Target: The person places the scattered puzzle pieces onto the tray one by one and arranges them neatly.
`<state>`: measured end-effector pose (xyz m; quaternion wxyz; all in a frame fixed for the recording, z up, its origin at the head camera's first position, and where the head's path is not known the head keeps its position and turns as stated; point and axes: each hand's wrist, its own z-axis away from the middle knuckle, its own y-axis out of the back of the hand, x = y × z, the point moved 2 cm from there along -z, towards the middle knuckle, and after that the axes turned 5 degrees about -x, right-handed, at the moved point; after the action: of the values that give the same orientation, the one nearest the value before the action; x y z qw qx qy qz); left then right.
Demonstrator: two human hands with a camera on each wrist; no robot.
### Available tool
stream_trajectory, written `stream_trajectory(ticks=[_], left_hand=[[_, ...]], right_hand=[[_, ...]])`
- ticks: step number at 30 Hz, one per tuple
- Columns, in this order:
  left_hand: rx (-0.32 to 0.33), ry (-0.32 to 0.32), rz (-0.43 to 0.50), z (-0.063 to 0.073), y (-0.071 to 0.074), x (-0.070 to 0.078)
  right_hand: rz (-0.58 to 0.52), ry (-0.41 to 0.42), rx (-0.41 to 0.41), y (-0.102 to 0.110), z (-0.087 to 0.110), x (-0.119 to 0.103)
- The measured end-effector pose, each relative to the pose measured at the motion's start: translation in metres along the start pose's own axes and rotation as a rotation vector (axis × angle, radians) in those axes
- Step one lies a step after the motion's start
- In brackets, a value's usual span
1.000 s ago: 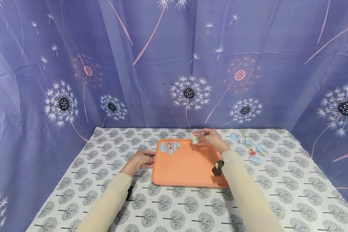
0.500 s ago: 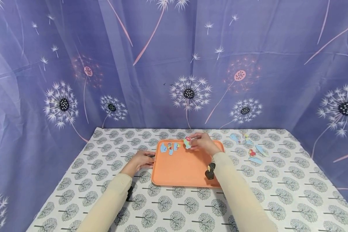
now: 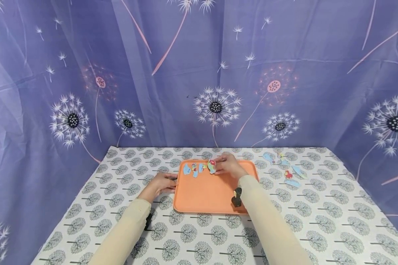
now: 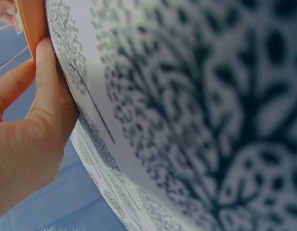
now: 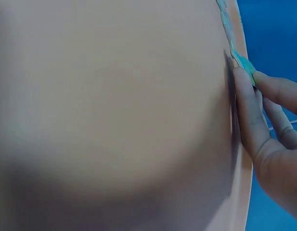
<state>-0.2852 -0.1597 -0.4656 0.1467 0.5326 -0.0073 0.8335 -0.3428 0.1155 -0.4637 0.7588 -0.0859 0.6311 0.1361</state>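
Two hands are working at an orange tray (image 3: 202, 195).
The right hand (image 3: 229, 165) is pinching a red-and-green piece (image 3: 211, 168) between thumb and fingers at the tray's far side, just right of some partly blue pieces (image 3: 187, 169); the left hand (image 3: 161, 183) is gripping the left rim. Further cut-outs (image 3: 297, 171) are lying rightward on tree-print cloth (image 3: 318, 206).

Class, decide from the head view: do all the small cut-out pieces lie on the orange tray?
No, several pieces lie on the tree-print cloth to the right of the tray.
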Motion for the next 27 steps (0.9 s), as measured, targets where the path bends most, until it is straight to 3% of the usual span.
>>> stream_trajectory(ticks=[5,18,27], left_hand=[[0.004,0.001,-0.001,-0.0005,0.0,-0.0007],[0.002,-0.001,0.001,-0.0013,0.0003,-0.0011],[-0.005,0.004,-0.002,-0.0017,0.0007,-0.0006]], right_hand=[[0.035,0.006,0.002,-0.0006,-0.0009,0.0034],[0.178,-0.009,0.11,-0.0059,-0.0039,0.002],[0.215,-0.035,0.139,-0.0071,-0.0033,-0.001]])
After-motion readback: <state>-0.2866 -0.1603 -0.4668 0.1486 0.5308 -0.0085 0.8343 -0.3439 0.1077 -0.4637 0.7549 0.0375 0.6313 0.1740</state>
